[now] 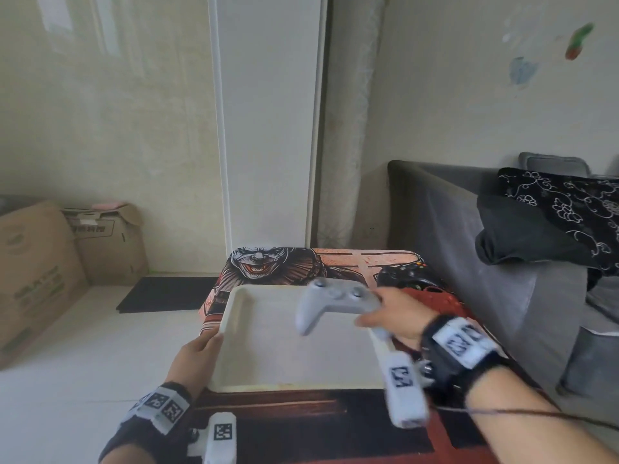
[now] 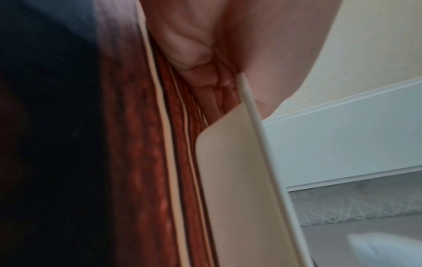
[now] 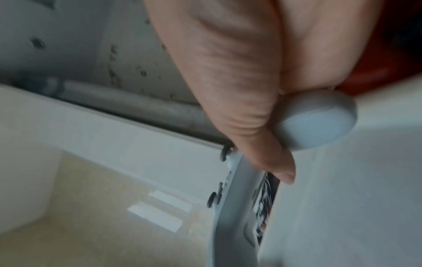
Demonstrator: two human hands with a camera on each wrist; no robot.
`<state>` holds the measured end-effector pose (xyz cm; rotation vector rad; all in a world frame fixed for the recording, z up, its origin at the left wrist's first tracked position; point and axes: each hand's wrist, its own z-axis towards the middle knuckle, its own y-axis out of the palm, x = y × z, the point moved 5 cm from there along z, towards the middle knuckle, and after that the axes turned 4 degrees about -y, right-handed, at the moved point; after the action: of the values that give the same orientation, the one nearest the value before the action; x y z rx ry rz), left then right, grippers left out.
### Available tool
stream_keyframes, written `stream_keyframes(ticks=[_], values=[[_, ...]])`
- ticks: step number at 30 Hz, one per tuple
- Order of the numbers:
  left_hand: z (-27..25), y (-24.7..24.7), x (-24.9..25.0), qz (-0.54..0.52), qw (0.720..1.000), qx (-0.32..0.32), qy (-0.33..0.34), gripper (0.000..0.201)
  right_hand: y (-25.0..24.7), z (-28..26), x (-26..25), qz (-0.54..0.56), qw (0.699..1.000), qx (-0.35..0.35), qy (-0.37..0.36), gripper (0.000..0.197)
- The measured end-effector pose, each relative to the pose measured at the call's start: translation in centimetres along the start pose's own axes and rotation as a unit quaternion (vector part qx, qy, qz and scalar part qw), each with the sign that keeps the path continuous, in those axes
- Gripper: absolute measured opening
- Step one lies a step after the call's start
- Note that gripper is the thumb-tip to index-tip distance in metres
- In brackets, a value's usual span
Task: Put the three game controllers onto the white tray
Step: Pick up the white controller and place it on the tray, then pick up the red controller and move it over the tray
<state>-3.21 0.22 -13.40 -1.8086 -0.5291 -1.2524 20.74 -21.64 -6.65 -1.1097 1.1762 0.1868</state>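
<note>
A grey game controller (image 1: 330, 304) hangs above the white tray (image 1: 231, 360), held by its right grip in my right hand (image 1: 385, 314). In the right wrist view my thumb and fingers curl round that grip of the grey controller (image 3: 317, 122). My left hand (image 1: 197, 354) holds the tray's left rim, thumb on top; the left wrist view shows the fingers under the tray (image 2: 230, 180). A black controller (image 1: 403, 276) and a red controller (image 1: 435, 298) lie on the table to the right of the tray, partly hidden by my right hand.
The small table wears a printed clown cover (image 1: 268, 264). A grey sofa (image 1: 469, 262) with dark cushions stands close on the right. Cardboard boxes (image 1: 50, 262) sit on the floor at the left, and a dark mat (image 1: 167, 294) lies beyond the table.
</note>
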Motion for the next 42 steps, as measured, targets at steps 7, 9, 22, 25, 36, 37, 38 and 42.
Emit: stream_keyframes(ticks=[7, 9, 22, 25, 36, 37, 38, 42], values=[[-0.2, -0.1, 0.1, -0.012, 1.0, -0.015, -0.005, 0.027, 10.9, 8.2, -3.0, -0.099, 0.993, -0.004, 0.065, 0.063], [-0.1, -0.3, 0.2, -0.019, 1.0, -0.01, -0.001, 0.032, 11.8, 8.8, -3.0, -0.105, 0.991, 0.001, 0.079, 0.065], [-0.1, -0.6, 0.0, -0.033, 0.999, -0.01, 0.006, 0.036, 12.0, 10.2, -1.6, -0.123, 0.986, 0.029, 0.105, 0.068], [0.0, -0.6, 0.0, -0.032, 0.999, -0.013, 0.01, 0.037, 12.3, 10.3, -1.2, -0.125, 0.986, 0.034, 0.105, 0.077], [0.2, -0.6, -0.2, -0.025, 1.0, -0.009, 0.01, 0.035, 1.2, 6.2, -1.4, 0.004, 0.992, 0.127, 0.011, 0.062], [0.4, -0.5, -0.2, -0.021, 1.0, -0.007, 0.015, 0.035, -1.5, 5.2, -0.5, 0.024, 0.983, 0.18, 0.006, 0.051], [0.6, -0.5, -0.3, -0.016, 1.0, -0.005, 0.017, 0.035, -4.1, 4.0, 0.7, 0.03, 0.974, 0.224, 0.016, 0.043], [0.8, -0.3, -0.7, -0.015, 1.0, -0.011, 0.012, 0.026, -11.8, 0.6, 10.7, 0.01, 0.949, 0.296, 0.105, 0.108]])
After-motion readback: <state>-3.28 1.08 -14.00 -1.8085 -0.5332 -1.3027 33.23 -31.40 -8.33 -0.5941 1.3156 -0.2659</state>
